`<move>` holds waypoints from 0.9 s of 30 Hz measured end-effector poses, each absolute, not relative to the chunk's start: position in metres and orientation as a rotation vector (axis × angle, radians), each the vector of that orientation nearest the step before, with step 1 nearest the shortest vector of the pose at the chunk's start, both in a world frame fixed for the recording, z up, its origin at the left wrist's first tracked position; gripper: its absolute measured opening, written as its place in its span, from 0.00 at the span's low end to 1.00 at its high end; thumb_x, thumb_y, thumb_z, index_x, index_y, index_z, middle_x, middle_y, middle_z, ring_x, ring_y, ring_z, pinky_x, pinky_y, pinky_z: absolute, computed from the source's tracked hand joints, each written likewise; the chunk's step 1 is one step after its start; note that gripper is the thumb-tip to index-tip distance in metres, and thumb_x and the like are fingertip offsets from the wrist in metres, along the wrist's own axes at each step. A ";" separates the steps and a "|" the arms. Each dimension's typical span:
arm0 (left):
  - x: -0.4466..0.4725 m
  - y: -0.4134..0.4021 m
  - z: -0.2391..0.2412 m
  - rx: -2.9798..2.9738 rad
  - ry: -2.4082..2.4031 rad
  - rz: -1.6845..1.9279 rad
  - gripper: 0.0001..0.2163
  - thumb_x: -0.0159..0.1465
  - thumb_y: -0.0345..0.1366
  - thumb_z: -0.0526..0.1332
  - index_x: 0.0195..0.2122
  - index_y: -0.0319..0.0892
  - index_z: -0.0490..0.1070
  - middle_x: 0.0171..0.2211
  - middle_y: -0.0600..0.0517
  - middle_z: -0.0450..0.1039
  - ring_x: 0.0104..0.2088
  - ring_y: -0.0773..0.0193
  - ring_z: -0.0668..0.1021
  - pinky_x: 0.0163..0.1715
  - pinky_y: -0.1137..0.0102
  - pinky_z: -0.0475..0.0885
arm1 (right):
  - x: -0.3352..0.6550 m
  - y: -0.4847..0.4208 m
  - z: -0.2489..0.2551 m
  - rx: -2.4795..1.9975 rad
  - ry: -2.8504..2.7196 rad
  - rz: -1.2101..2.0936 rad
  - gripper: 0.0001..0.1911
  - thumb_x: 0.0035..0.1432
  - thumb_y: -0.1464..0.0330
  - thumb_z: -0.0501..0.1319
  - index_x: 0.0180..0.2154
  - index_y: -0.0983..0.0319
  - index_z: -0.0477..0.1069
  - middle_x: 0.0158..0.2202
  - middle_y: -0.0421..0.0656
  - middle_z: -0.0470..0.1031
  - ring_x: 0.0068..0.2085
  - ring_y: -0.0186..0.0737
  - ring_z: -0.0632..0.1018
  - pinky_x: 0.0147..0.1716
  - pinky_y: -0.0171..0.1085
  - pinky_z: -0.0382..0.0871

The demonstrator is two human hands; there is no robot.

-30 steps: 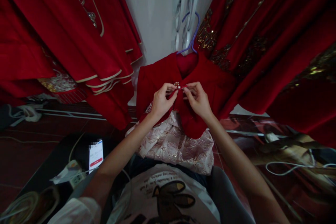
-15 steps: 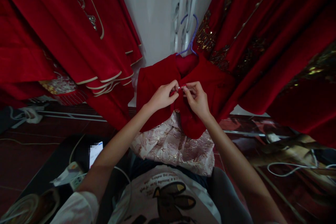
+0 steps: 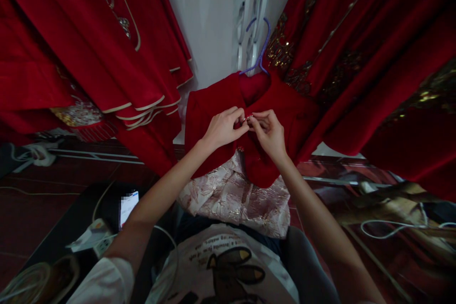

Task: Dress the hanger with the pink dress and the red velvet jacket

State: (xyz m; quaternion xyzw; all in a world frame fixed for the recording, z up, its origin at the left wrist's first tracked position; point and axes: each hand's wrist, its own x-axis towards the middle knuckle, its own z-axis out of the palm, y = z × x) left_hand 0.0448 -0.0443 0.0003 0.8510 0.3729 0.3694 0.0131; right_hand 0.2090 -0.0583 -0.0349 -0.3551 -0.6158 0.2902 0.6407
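A small red jacket (image 3: 285,104) hangs on a purple hanger (image 3: 261,52) in front of me, with a pale pink patterned skirt (image 3: 238,199) below it. My left hand (image 3: 223,128) and my right hand (image 3: 269,133) meet at the jacket's front opening near the collar. Both pinch a small pearl-like clasp (image 3: 247,118) between the fingertips, and the fingers hide most of it.
Long red embroidered garments hang on the left (image 3: 89,47) and right (image 3: 374,66). A white wall (image 3: 210,19) lies behind. On a dark surface at lower left sit a lit phone (image 3: 128,205) and a white power strip (image 3: 90,240). Cables (image 3: 392,230) trail over the red floor at right.
The clasp showed clearly between my fingertips a second ago; my fingers have since closed over it and both hands have shifted slightly upward on the jacket front.
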 end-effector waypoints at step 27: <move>0.050 -0.051 0.005 2.748 1.141 1.015 0.04 0.65 0.34 0.56 0.37 0.40 0.67 0.35 0.50 0.70 0.36 0.63 0.74 0.34 0.70 0.69 | 0.207 -0.055 -0.039 -0.839 -1.391 0.635 0.18 0.56 0.62 0.64 0.48 0.57 0.72 0.48 0.44 0.77 0.47 0.40 0.78 0.50 0.44 0.75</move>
